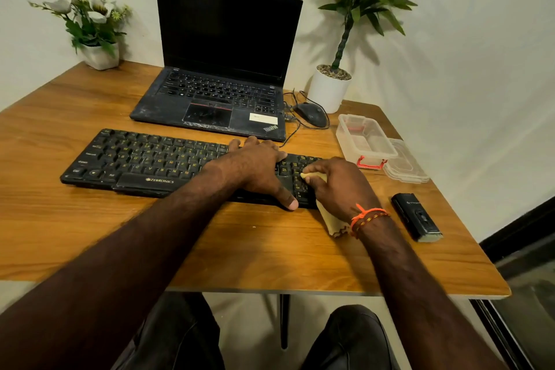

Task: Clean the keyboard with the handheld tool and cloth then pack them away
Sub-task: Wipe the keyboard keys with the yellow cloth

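A black Zebronics keyboard lies across the middle of the wooden table. My left hand rests flat on its right half, fingers spread, thumb hooked over the front edge. My right hand grips a pale yellow cloth and presses it onto the keys at the keyboard's right end; a corner of the cloth hangs out below my wrist. The black handheld cleaning tool lies on the table to the right of my right wrist, untouched.
A clear plastic box with red clips stands open at the right, its lid beside it. Behind the keyboard sit an open dusty laptop, a wired mouse, a white potted plant and a flower pot.
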